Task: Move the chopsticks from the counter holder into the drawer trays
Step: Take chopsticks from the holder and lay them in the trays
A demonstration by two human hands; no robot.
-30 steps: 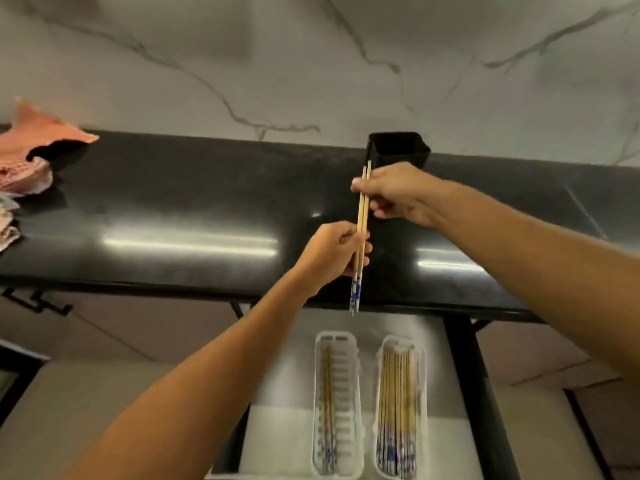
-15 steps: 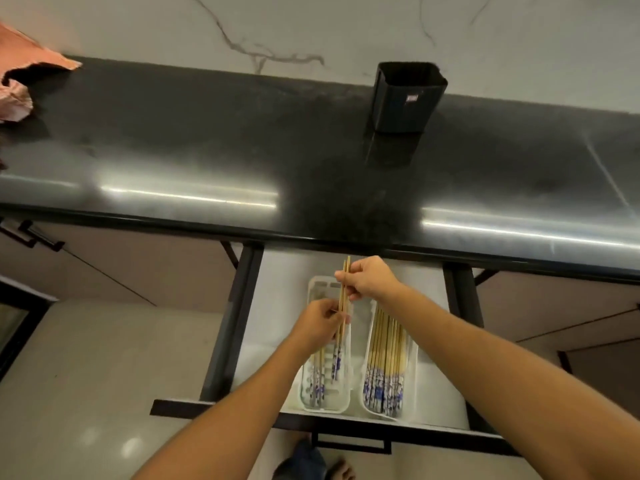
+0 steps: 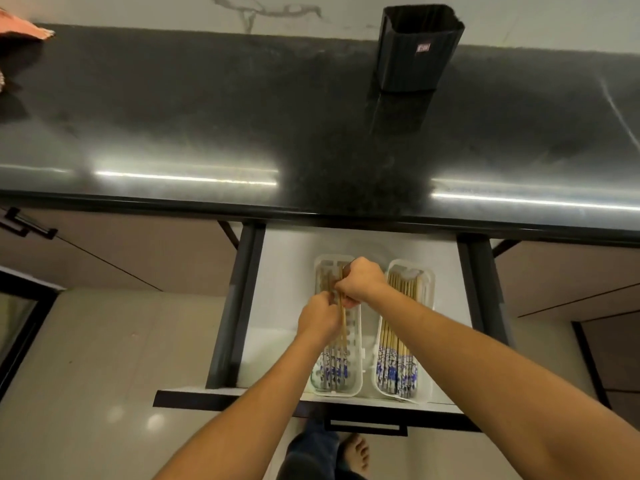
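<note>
A pair of wooden chopsticks (image 3: 343, 323) with blue-patterned ends lies lengthwise low over the left white tray (image 3: 356, 375) in the open drawer (image 3: 277, 306). My left hand (image 3: 318, 320) grips them at the middle, and my right hand (image 3: 363, 282) pinches their far ends. That tray holds a few other chopsticks. The right white tray (image 3: 427, 344) is packed with several chopsticks (image 3: 396, 362). The black counter holder (image 3: 415, 46) stands at the back of the counter; its inside is hidden.
The black counter (image 3: 207, 116) overhangs the drawer's back. A pink cloth (image 3: 24, 29) lies at the counter's far left. The drawer's black front and handle (image 3: 367, 426) sit near my bare foot (image 3: 355, 452). Cabinet fronts flank the drawer.
Both hands have carried the chopstick pair from in front of the holder down into the drawer, lowering it over the left tray. My view has tilted downward.
</note>
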